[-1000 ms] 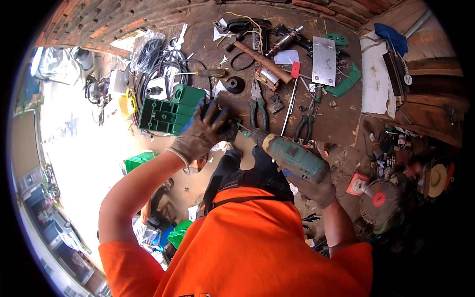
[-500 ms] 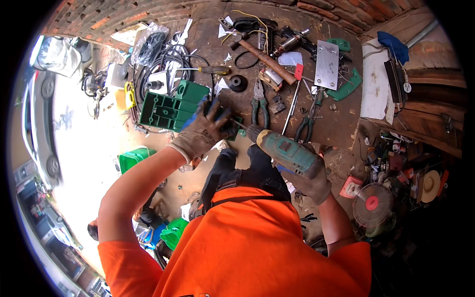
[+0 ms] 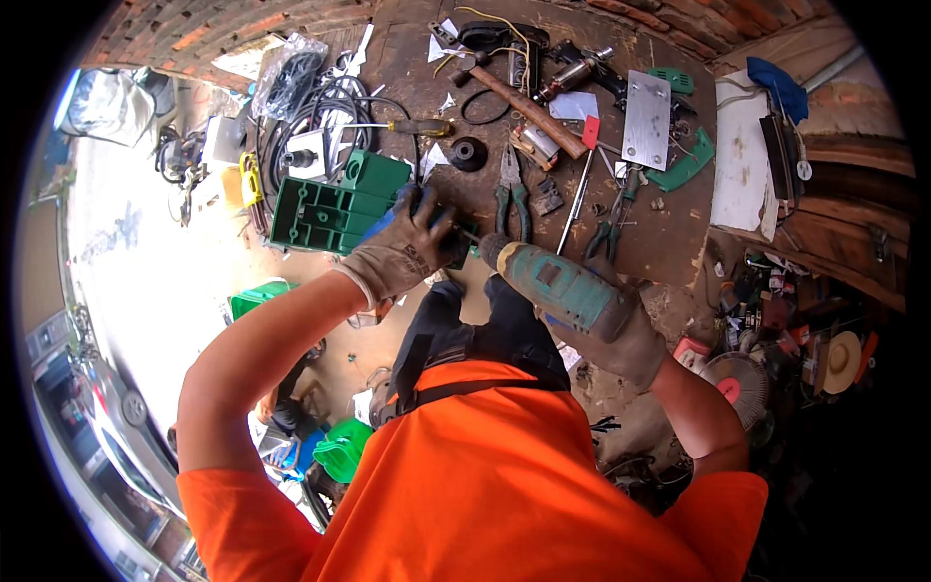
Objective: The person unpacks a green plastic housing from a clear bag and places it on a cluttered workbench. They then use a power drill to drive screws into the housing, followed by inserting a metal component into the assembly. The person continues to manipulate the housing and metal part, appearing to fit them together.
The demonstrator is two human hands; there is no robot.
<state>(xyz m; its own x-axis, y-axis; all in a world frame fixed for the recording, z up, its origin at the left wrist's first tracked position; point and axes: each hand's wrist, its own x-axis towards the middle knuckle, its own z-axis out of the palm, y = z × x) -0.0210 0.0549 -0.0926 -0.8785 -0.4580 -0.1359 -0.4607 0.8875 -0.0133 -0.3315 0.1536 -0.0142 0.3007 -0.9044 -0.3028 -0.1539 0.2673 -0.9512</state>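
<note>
- Gripping the green case point(image 3: 320, 218) with the left hand point(image 3: 402, 247), gloved, fingers curled over its right end; hiding much of that end from view.
- Gripping the drill point(image 3: 562, 291) with the right hand point(image 3: 621, 339), also gloved, closed about a mostly covered handle.
- Aiming the bit point(image 3: 469, 236) left, at the case's right end; cannot tell whether touching, because of the fingers over that spot.
- Keeping the case at the near left edge of the bench point(image 3: 669, 233), open compartments showing at its left.
- Crowding the case on the far left with looped cables point(image 3: 335, 116) and a clear bag point(image 3: 289, 73) farther off.
- Lying beyond it, a yellow-handled screwdriver point(image 3: 419, 127); to the right of that, near the left hand, a black collar point(image 3: 468, 153).
- Just beyond the drill, standing closest in the way: pliers point(image 3: 511, 194), a red-handled rod point(image 3: 579, 194) and cutters point(image 3: 606, 233).
- Farther back, lying aslant, a hammer point(image 3: 529, 112); to its right, a metal plate point(image 3: 645, 121) beside a curved green piece point(image 3: 687, 163).
- On the ground, at near left, a green bin point(image 3: 344, 449); at near right, past the right forearm, a fan point(image 3: 737, 388), partly covered by it.
</note>
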